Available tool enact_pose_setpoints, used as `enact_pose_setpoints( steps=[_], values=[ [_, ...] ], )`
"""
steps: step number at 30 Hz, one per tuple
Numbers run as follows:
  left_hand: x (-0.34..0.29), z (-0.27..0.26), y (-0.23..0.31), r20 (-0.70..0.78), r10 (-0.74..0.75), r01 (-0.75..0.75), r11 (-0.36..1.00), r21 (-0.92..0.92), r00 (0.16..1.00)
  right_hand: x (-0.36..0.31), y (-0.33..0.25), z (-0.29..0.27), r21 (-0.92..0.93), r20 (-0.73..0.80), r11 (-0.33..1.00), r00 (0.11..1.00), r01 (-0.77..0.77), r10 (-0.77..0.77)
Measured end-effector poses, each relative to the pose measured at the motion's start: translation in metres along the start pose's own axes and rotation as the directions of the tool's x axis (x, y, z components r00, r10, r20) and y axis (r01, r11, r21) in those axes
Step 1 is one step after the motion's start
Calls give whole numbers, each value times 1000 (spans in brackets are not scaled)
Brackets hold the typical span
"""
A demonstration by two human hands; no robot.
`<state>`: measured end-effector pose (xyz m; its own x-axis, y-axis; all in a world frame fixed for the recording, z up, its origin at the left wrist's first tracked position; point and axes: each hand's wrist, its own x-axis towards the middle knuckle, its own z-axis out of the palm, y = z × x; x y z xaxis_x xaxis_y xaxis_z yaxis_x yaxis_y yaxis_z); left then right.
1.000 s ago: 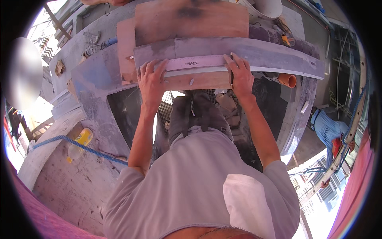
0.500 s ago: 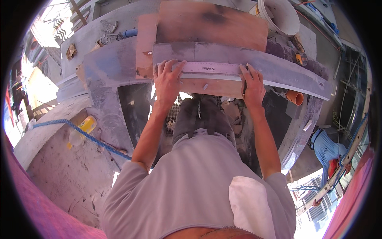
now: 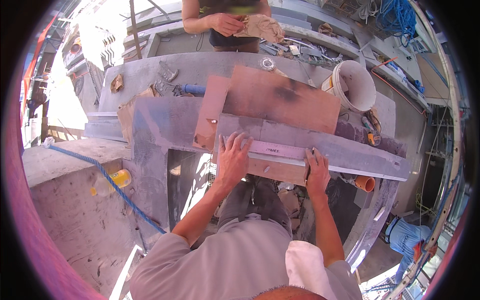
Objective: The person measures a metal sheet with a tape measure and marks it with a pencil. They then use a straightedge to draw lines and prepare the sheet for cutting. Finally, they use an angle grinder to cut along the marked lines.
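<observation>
A pale flat ruler (image 3: pixel 280 149) lies along a long grey slab (image 3: pixel 345 148), close to its light front edge. My left hand (image 3: pixel 233 159) presses on the ruler's left end with its fingers spread. At the other end, my right hand (image 3: pixel 317 172) rests its fingertips on the ruler and slab edge. A thin dark stick (image 3: pixel 306 173) shows along that hand's thumb side; its kind is unclear. Below the ruler, between my hands, is a reddish-brown board (image 3: pixel 277 169).
Past the slab lie a larger reddish-brown board (image 3: pixel 285 97), a white bucket (image 3: pixel 354 86), a yellow-handled tool (image 3: pixel 371 134) and a grinder-like disc (image 3: pixel 267 63). An orange pipe (image 3: pixel 365 183) sits right. A blue rope (image 3: pixel 112 182) crosses left. Another person's hand (image 3: pixel 226 24) holds crumpled brown paper.
The view has tilted up, so the bench and my hands appear lower and another person shows at the far side. Both hands stay at the ruler's ends.
</observation>
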<state>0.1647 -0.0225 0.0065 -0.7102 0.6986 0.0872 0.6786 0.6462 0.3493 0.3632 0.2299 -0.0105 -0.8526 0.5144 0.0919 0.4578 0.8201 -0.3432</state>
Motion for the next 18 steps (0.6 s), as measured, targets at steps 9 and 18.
enact_pose_setpoints(
  steps=[9,18],
  values=[
    [-12,51,82,165,249,-204,947,-248,954,1,-5,-5,19,3,1000,1000,5,-5],
    [-15,56,97,224,193,-179,980,-83,955,-1,-7,-7,22,-6,998,999,51,-51]
  ],
)
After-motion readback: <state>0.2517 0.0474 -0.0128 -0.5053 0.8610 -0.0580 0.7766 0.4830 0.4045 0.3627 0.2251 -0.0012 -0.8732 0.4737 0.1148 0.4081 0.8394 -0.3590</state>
